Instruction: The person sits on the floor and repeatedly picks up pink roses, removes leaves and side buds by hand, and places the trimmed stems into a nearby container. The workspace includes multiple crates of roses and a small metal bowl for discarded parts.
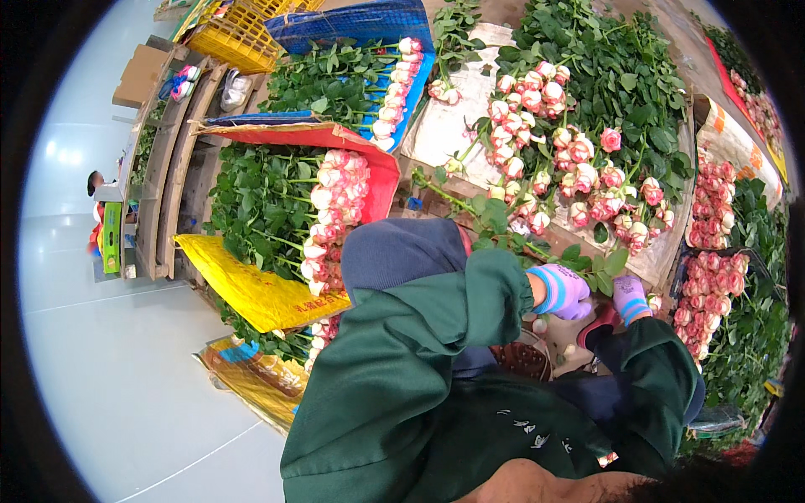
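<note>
My left hand (565, 293), in a lilac glove with a blue-striped cuff, has its fingers curled beside a leafy rose stem (462, 204). Whether those fingers grip anything is hidden. My right hand (629, 297), gloved alike, is at the stem's leafy right end and appears closed around it. Just beyond that hand shows a pink-and-white rose head (655, 304); I cannot tell if it belongs to this stem. Ahead of both hands, a heap of loose cut roses (582, 151) lies on a white woven sheet (434, 135).
On my left, rose rows lie between red (377, 163), yellow (251, 289) and blue (352, 25) sheets. More bundled roses (710, 289) line the right. A bucket (522, 358) stands below my hands. Wooden racking (166, 188) and yellow crates (236, 38) are farther left; a person (95, 182) is distant.
</note>
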`<move>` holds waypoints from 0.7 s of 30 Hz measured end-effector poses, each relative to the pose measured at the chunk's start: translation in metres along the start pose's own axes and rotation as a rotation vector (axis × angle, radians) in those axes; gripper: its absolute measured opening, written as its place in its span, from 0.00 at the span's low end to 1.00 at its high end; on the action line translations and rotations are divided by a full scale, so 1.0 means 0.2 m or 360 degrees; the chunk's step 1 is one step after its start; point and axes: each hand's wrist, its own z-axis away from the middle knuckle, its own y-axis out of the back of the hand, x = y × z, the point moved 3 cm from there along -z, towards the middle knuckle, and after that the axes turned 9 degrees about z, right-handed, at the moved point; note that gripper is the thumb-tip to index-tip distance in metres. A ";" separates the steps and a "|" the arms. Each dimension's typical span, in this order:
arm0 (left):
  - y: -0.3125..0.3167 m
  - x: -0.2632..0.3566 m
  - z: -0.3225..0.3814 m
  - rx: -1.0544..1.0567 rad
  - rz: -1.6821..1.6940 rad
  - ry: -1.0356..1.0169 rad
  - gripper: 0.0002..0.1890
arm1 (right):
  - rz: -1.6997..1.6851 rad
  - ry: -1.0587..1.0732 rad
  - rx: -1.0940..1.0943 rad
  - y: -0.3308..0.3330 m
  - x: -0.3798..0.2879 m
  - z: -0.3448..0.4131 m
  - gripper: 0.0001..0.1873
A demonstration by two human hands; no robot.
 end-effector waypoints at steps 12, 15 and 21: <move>0.00 -0.02 -0.03 -0.0059 0.0009 0.0077 0.21 | 0.0098 -0.0027 -0.0224 0.10 -0.23 -0.07 0.15; -0.01 -0.03 -0.04 -0.0116 0.0064 0.0098 0.20 | -0.0028 -0.0061 -0.0238 0.10 -0.26 -0.07 0.15; -0.03 -0.04 -0.07 -0.0146 0.0047 -0.0109 0.18 | -0.0156 0.0093 -0.0181 0.08 -0.38 -0.05 0.10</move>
